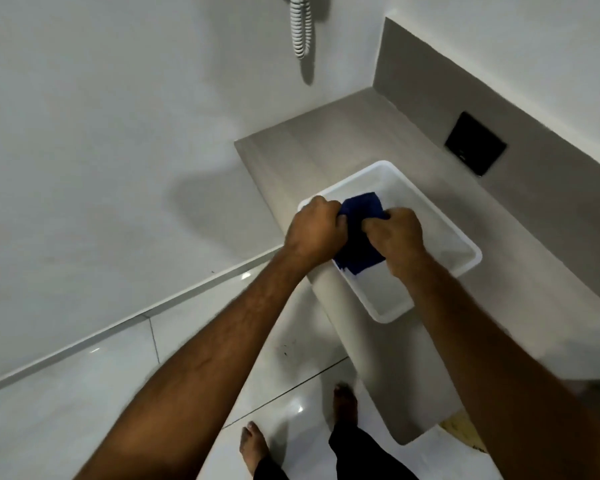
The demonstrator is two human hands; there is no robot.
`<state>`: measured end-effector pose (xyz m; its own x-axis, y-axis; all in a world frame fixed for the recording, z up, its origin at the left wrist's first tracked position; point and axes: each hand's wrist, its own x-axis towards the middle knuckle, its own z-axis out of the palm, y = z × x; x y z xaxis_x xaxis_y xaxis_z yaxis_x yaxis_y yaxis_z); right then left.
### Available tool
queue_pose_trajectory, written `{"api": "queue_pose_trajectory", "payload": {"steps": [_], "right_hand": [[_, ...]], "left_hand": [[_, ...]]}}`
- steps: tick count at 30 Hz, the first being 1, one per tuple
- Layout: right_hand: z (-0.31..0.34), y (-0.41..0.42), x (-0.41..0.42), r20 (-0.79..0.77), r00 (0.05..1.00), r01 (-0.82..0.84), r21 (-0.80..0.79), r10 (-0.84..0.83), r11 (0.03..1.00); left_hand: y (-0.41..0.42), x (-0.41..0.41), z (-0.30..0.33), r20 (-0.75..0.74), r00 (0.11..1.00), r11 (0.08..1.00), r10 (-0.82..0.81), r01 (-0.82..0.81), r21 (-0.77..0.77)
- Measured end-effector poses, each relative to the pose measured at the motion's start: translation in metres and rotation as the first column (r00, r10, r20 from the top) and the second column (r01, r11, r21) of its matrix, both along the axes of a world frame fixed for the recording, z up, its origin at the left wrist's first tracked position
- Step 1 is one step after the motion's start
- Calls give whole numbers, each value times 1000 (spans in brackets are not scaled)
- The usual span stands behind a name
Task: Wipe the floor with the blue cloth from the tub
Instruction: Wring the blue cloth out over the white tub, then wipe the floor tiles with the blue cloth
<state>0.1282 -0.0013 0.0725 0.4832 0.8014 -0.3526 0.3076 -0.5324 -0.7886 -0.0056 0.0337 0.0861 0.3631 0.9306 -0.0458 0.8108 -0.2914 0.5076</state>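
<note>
A dark blue cloth [360,233] hangs over a white rectangular tub [461,244] that sits on a grey counter. My left hand [314,230] grips the cloth's left side. My right hand [397,237] grips its right side, close beside the left hand. The cloth is bunched between the two fists, and its lower edge droops inside the tub near the front rim. Glossy white floor tiles [84,393] lie below and to the left of the counter.
The grey counter [312,147] ends at a rounded front edge above my bare feet [253,445]. A black square plate [475,143] is set in the backsplash. A coiled white cord [300,26] hangs on the wall. A white skirting strip [174,299] borders the floor.
</note>
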Motion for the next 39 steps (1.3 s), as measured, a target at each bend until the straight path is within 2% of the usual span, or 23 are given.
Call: {"api": "queue_pose_trajectory", "payload": {"steps": [2, 5, 10, 13, 17, 20, 24, 27, 28, 29, 31, 32, 34, 37, 39], "right_hand": [[13, 4, -36, -63, 993, -98, 53, 102, 994], [11, 8, -95, -89, 968, -227, 89, 235, 970], [-75, 7, -179, -83, 922, -380, -21, 378, 925], [-178, 5, -210, -71, 921, -388, -131, 382, 912], [-363, -3, -226, -89, 933, -360, -267, 349, 894], [-513, -19, -226, -120, 953, -303, -377, 278, 875], [-699, -46, -217, -210, 962, -255, -476, 173, 841], [-790, -60, -201, -235, 966, -219, -526, 107, 822], [-811, -65, -198, -156, 976, -212, -520, 151, 828], [-831, -71, -194, 16, 968, -210, -498, 251, 842], [-854, -82, -196, 378, 817, -270, -418, 436, 867], [-862, -85, -200, 444, 761, -305, -396, 472, 866], [-881, -85, -215, 448, 725, -344, -422, 523, 839], [-908, -50, -252, 578, 662, -275, -405, 477, 872], [-917, -21, -287, 641, 544, -420, -351, 542, 837]], "left_hand": [[-6, -44, 5, 102, 992, 996, 78, -83, 39], [-18, -107, -12, 168, 964, 971, 208, -225, 87], [-42, -194, -105, 29, 934, 928, 356, -357, 102], [-61, -239, -212, -165, 928, 943, 332, -324, 76], [-93, -278, -398, -376, 891, 956, 255, -291, -42], [-114, -293, -540, -438, 874, 939, 211, -306, -158], [-137, -308, -723, -464, 870, 931, 168, -295, -216], [-145, -322, -821, -479, 863, 930, 162, -296, -218], [-146, -328, -847, -481, 862, 936, 159, -288, -205], [-146, -334, -868, -484, 861, 940, 156, -280, -194], [-145, -348, -895, -484, 858, 946, 172, -280, -160], [-146, -355, -907, -489, 853, 945, 184, -290, -150], [-150, -365, -923, -496, 842, 937, 215, -321, -139], [-160, -375, -941, -452, 860, 938, 237, -323, -123], [-162, -383, -948, -430, 871, 950, 237, -301, -86]]}}
